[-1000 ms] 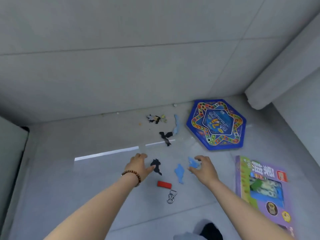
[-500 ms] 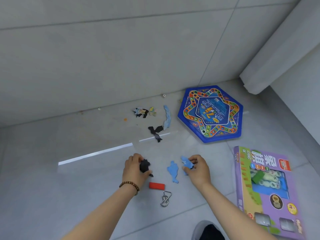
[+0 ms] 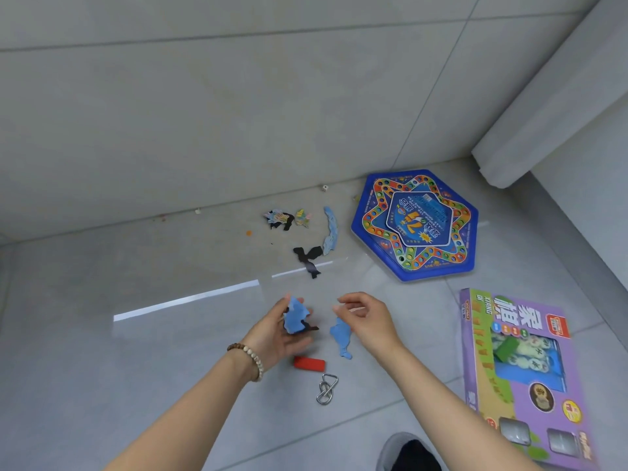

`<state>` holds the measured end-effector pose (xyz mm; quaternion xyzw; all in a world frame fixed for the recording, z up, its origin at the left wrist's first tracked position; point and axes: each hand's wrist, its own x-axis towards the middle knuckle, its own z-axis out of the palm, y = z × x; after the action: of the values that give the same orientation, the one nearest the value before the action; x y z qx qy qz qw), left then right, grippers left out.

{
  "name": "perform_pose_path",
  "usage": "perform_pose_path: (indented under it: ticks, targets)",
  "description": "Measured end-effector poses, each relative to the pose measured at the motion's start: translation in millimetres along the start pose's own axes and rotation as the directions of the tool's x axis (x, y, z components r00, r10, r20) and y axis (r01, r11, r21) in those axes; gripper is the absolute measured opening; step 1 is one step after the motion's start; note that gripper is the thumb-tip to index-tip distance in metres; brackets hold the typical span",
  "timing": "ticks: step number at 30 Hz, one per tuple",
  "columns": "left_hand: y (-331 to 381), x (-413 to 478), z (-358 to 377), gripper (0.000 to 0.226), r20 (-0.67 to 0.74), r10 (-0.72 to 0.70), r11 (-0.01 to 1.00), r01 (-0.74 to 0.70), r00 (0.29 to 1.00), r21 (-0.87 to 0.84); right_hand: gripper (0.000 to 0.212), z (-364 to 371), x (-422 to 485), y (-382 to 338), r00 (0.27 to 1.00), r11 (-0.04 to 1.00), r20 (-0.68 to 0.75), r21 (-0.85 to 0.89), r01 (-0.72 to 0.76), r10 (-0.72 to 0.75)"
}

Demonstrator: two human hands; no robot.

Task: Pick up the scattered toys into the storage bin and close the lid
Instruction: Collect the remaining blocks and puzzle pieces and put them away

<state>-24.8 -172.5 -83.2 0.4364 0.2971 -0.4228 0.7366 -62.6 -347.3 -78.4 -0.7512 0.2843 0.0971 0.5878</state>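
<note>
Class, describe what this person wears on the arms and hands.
Neither sleeves nor gloves show. The left wrist carries a beaded bracelet, brown beads with some pale ones. The left hand and right hand show no rings that can be made out.

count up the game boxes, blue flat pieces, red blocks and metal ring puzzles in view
game boxes: 2, the hexagonal blue box and the purple box
blue flat pieces: 3, the held piece in the left hand, the floor piece and the curved strip
red blocks: 1, the red block
metal ring puzzles: 1, the ring puzzle
total: 7
</note>
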Motion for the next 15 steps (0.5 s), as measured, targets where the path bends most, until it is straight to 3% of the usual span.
perform_pose_path:
  ticks: [3, 8, 11, 15]
  targets:
    - [-1, 3, -5, 0.011, -0.084, 0.14, 0.987, -0.132, 0.987, 0.091, 0.034, -10, -1, 22, 0.998, 0.968, -0.047, -0.248, 0.03, -0.043]
    - [-2, -1, -22, 0.025, -0.084, 0.126, 0.976, -0.108, 0.988, 0.187, 0.044, -1, -10, 46, 0.997, 0.936, -0.012, -0.347, 0.063, -0.072]
    - [-1, -5, -29, 0.029, -0.079, 0.071, 0.984, -0.057, 0.994, 0.167, 0.042, 3, -12, 48, 0.995, 0.949, -0.048, -0.307, 0.07, -0.089]
    - [-3, -10, -26, 0.024, -0.061, -0.023, 0.995, 0.029, 0.998, 0.097, 0.038, 12, -12, 34, 0.999, 0.994, -0.016, -0.103, -0.039, 0.037]
